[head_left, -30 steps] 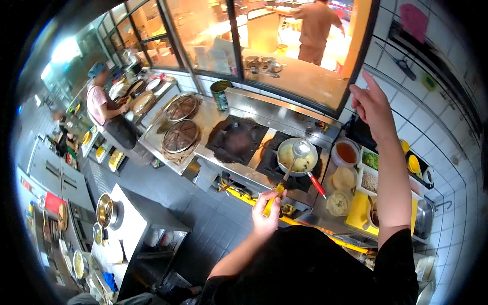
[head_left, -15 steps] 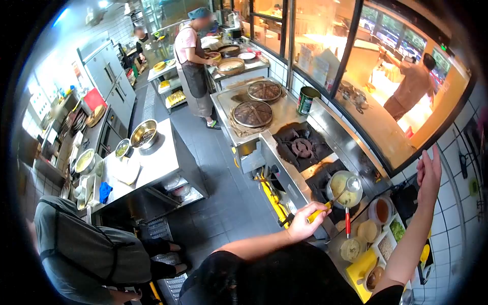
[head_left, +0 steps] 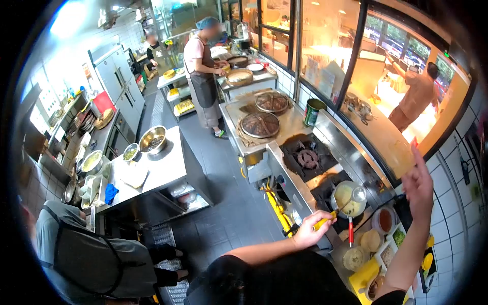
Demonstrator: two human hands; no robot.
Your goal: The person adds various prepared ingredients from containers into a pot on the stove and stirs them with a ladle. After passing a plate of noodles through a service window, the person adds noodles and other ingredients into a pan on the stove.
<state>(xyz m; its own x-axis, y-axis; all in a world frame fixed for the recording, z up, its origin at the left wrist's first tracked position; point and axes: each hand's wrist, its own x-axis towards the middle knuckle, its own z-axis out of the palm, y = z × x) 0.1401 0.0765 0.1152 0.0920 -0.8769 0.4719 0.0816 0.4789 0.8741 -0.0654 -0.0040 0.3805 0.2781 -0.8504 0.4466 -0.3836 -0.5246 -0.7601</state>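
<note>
Our left grip [head_left: 311, 234] is wrapped round a ladle [head_left: 359, 193], its bowl over the red-handled pan [head_left: 351, 232].
Our fingers close on the ladle's yellow handle, though we cannot tell whether its bowl touches the pan's pale contents. Our right grip [head_left: 419, 192] is raised well apart from it, fingers loosely spread. The pan sits on the stove [head_left: 324, 178], beside another burner [head_left: 308, 159]; near it we have a sauce tub [head_left: 374, 223], chopped greens [head_left: 400, 237] and a yellow board [head_left: 362, 280].
</note>
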